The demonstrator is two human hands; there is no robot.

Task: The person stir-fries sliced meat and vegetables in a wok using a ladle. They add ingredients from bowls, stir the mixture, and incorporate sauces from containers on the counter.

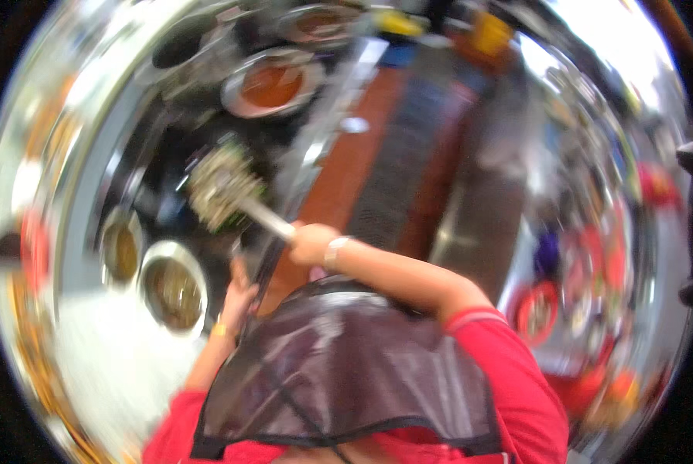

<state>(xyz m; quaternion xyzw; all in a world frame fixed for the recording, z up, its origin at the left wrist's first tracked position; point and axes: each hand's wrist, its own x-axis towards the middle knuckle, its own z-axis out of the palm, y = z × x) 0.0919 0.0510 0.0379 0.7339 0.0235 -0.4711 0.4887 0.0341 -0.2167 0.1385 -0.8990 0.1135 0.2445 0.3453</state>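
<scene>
My right hand (311,243) grips the pale handle of a long cooking utensil (269,220), probably a ladle or spatula. Its far end reaches into a heap of pale food with green bits (224,182), possibly noodles, in what looks like a dark wok on the cooking range. The utensil's head is hidden in the food or lost in blur. My left hand (239,297) is low at the range's near edge, beside the wok, its fingers pointing up and away from me. Blur hides whether those fingers hold a handle.
Metal pots of yellowish food (121,249) and brownish food in liquid (172,290) stand left. Beyond the wok is a wide pan of orange-red liquid (272,84). A metal edge (317,151) borders the range. Red floor (334,185) with a dark mat (395,168) runs alongside.
</scene>
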